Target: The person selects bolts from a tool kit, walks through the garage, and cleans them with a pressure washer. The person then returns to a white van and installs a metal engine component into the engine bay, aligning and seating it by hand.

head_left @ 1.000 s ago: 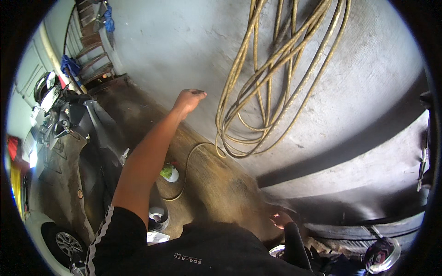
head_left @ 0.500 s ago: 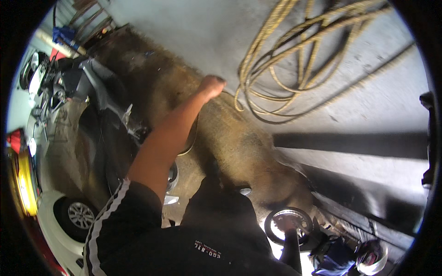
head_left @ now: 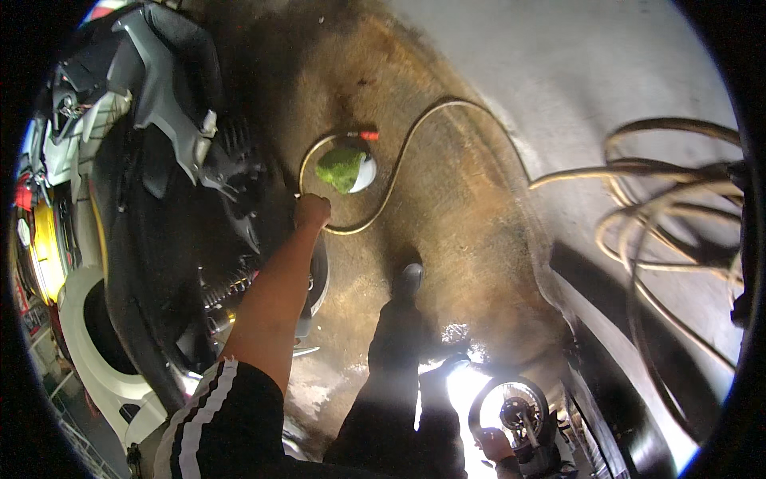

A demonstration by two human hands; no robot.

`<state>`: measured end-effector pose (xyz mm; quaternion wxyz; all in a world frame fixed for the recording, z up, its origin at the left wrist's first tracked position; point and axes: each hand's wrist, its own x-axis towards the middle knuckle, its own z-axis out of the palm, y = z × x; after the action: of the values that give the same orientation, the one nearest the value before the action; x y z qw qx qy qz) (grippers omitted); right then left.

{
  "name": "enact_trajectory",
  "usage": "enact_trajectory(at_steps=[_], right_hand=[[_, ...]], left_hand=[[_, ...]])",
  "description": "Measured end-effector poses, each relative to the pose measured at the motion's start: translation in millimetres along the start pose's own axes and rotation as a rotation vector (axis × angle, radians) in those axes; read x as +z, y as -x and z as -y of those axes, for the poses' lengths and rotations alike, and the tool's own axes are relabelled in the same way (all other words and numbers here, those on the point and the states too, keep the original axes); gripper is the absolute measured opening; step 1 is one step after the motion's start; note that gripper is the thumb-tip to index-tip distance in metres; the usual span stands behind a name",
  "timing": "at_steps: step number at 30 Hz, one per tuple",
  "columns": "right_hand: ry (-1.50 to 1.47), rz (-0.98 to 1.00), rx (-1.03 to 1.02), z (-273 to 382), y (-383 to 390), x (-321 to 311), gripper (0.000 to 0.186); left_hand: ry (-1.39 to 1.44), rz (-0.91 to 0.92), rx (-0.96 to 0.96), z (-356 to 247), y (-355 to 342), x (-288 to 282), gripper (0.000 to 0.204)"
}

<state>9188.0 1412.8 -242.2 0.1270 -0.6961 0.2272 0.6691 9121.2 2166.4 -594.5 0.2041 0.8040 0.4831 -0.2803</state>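
My left hand (head_left: pixel 313 211) is closed in a fist at the end of an outstretched arm, beside a dark motorcycle (head_left: pixel 159 231). Whatever it may hold is hidden. The tan hose (head_left: pixel 415 136) loops across the floor and passes behind or under this fist; I cannot tell if they touch. Inside the loop lies a shaggy green cloth (head_left: pixel 338 168) against a white rounded thing (head_left: pixel 365 172). The hose has a red end piece (head_left: pixel 369 136). At the lower right my right hand (head_left: pixel 495 443) grips the tyre of a spoked wheel (head_left: pixel 536 387).
More hose (head_left: pixel 638 168) lies in coils on the pale floor at right. A dark rail (head_left: pixel 590 359) runs down the lower right. Beyond the motorcycle are a white car body (head_left: pixel 80 319) and a yellow round object (head_left: pixel 48 247). My foot (head_left: pixel 411 279) stands on the stained brown floor.
The view has swung, bringing the green cloth and red hose end into sight. My left fist now appears lower and further left, closer to the motorcycle. My right hand stays at the wheel.
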Motion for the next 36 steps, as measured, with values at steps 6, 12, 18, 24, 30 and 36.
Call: enact_trajectory(at_steps=[6,12,18,24,30,36], right_hand=[[0.022,-0.080,-0.012,94.9,-10.6,-5.4,0.031],[0.213,-0.162,-0.092,120.4,-34.4,-34.3,0.023],[0.040,-0.115,0.102,116.8,-69.5,-15.4,0.022],[0.033,-0.081,0.066,95.1,-76.4,-13.8,0.021],[-0.050,-0.005,-0.191,71.9,-69.3,3.5,0.022],[-0.227,0.135,-0.428,103.3,-22.5,37.3,0.022]], left_hand=[[0.062,0.286,-0.203,-21.9,-22.9,145.8,0.025],[-0.035,0.321,-0.314,-17.5,-36.8,235.1,0.036],[-0.123,0.225,-0.177,-16.6,-54.4,283.9,0.035],[-0.195,0.234,0.059,-14.4,-36.0,239.9,0.027],[-0.121,0.329,0.270,-68.8,74.9,134.1,0.030],[0.063,0.165,0.411,-139.1,167.8,5.9,0.032]])
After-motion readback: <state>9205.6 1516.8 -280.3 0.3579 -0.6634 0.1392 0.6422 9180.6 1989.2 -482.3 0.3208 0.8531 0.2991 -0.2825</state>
